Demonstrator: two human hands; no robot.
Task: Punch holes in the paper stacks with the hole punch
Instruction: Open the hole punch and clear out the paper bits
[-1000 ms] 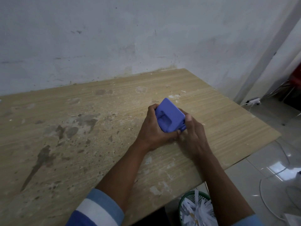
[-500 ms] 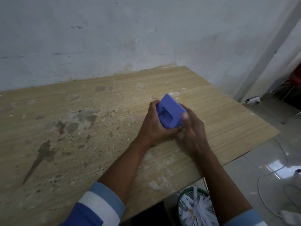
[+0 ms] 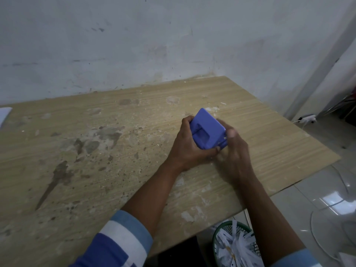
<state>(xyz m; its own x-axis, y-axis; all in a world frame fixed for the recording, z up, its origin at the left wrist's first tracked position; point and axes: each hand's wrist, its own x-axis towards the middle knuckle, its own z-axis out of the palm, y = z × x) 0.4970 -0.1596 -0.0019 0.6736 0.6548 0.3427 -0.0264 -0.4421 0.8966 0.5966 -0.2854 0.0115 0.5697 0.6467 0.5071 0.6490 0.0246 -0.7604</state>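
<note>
A blue hole punch (image 3: 209, 130) is held tilted just above the stained wooden table (image 3: 96, 151), right of centre. My left hand (image 3: 189, 149) grips its left side, fingers curled over the far edge and thumb under the near corner. My right hand (image 3: 233, 149) holds its right side with the thumb raised against the near right corner. A corner of white paper (image 3: 4, 115) shows at the table's far left edge. Whether any paper sits in the punch is hidden.
A green mesh bin (image 3: 236, 245) full of white paper scraps stands on the floor below the table's near right edge. A white power strip (image 3: 307, 118) and cables lie on the tiled floor at right. A grey wall backs the table.
The hole punch and both hands have stayed in about the same place; my right thumb has lifted slightly along the punch's right corner. The view has shifted a little, showing paper at far left.
</note>
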